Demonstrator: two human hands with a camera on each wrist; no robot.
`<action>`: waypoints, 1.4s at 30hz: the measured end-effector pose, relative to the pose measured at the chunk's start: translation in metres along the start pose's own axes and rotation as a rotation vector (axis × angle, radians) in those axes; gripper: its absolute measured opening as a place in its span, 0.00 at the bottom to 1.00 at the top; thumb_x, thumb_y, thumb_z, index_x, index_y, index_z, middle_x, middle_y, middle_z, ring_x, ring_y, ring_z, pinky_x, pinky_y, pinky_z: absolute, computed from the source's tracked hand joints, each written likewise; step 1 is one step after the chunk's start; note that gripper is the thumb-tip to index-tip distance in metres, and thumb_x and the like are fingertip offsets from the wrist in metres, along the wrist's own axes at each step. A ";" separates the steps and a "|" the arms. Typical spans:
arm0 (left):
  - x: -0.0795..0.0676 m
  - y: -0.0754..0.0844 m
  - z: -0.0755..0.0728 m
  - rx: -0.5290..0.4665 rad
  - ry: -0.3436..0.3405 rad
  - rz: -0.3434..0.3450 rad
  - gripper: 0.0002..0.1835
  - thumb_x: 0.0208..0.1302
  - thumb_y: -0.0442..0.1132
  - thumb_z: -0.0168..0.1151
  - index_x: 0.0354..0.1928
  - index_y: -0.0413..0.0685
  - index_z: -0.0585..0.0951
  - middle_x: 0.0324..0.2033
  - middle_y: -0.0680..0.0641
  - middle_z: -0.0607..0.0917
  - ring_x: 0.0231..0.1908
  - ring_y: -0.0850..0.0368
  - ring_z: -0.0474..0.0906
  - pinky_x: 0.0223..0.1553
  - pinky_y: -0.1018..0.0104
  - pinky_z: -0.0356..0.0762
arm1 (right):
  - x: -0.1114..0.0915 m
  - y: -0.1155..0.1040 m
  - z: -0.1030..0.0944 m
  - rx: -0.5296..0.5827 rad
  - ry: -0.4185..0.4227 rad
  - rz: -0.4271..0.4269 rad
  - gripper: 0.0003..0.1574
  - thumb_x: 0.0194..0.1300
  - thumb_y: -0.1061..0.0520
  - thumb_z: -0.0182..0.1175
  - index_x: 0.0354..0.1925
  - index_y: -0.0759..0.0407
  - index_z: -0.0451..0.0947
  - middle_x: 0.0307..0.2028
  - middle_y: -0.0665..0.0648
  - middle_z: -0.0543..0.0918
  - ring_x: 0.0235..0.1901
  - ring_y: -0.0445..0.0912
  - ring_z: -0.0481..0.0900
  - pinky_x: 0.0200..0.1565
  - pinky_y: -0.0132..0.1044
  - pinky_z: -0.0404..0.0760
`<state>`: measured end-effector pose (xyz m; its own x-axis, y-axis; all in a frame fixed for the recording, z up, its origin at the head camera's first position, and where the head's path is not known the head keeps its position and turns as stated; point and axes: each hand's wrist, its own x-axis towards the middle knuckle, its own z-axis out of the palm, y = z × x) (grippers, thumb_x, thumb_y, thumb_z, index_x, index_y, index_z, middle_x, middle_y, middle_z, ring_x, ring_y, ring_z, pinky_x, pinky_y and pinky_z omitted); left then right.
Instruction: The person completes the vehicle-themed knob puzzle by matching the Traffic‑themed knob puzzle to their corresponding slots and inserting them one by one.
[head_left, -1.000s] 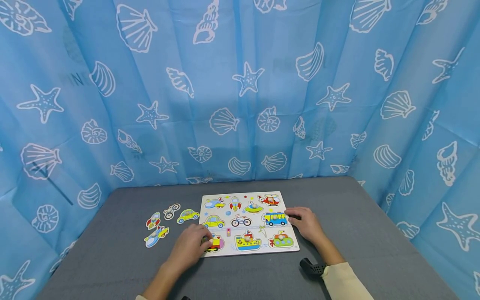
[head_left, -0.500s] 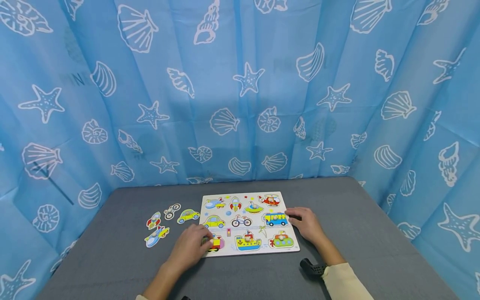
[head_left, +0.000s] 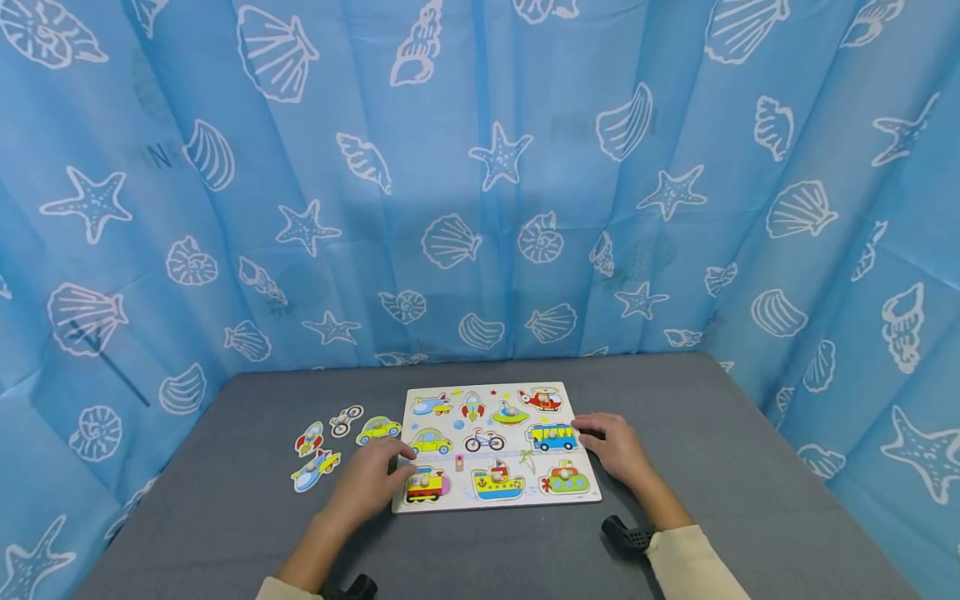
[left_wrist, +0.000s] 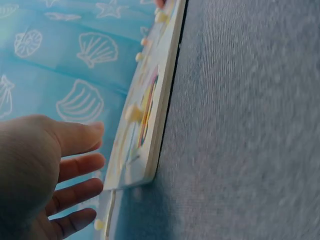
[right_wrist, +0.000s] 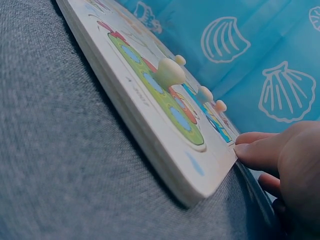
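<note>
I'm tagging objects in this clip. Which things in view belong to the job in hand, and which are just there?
Seem to belong to the job:
puzzle board
pieces set in it: train, ship, submarine, bus, helicopter, flying saucer
loose pieces: rocket, bicycle, yellow car, airplane

Just there:
shell-patterned curtain
gray table
black device at the right wrist

Smooth pale wood over matt woven cloth
Your puzzle board (head_left: 514,443) looks wooden, smooth-faced, its knobs (right_wrist: 171,72) smooth too; your tabletop (head_left: 495,550) wears finely ribbed cloth, the curtain (head_left: 480,275) is creased fabric, and your wrist mount (head_left: 626,536) looks like matt plastic.
</note>
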<state>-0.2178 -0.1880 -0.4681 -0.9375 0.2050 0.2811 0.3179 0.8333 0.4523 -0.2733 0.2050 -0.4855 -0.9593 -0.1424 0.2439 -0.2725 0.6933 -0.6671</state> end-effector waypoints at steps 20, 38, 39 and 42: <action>0.012 -0.021 -0.006 -0.005 0.097 -0.109 0.08 0.57 0.35 0.71 0.39 0.51 0.85 0.34 0.54 0.82 0.34 0.58 0.74 0.38 0.57 0.74 | 0.001 -0.002 0.000 -0.004 -0.011 0.024 0.17 0.64 0.66 0.62 0.52 0.64 0.83 0.55 0.64 0.80 0.61 0.63 0.67 0.60 0.61 0.61; 0.040 -0.049 -0.014 0.004 0.156 -0.146 0.08 0.59 0.34 0.68 0.41 0.46 0.85 0.33 0.51 0.80 0.32 0.54 0.74 0.35 0.55 0.74 | 0.001 -0.001 -0.001 0.006 -0.009 0.022 0.17 0.64 0.66 0.62 0.52 0.64 0.82 0.55 0.63 0.80 0.61 0.62 0.66 0.61 0.61 0.61; 0.041 -0.050 -0.015 0.004 0.153 -0.152 0.08 0.59 0.34 0.68 0.41 0.46 0.85 0.33 0.51 0.79 0.32 0.54 0.74 0.35 0.55 0.74 | 0.001 0.000 0.000 0.007 -0.012 0.022 0.17 0.64 0.66 0.62 0.52 0.64 0.82 0.55 0.64 0.80 0.61 0.62 0.66 0.61 0.61 0.61; 0.043 -0.053 -0.016 0.006 0.145 -0.169 0.09 0.59 0.35 0.69 0.42 0.46 0.85 0.33 0.50 0.80 0.33 0.53 0.75 0.36 0.54 0.74 | 0.001 0.000 0.000 0.005 -0.013 0.028 0.17 0.64 0.66 0.62 0.52 0.64 0.82 0.55 0.63 0.79 0.61 0.62 0.66 0.60 0.61 0.61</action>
<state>-0.2729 -0.2316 -0.4668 -0.9471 -0.0132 0.3206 0.1567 0.8528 0.4982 -0.2739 0.2050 -0.4856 -0.9674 -0.1324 0.2157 -0.2459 0.6933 -0.6774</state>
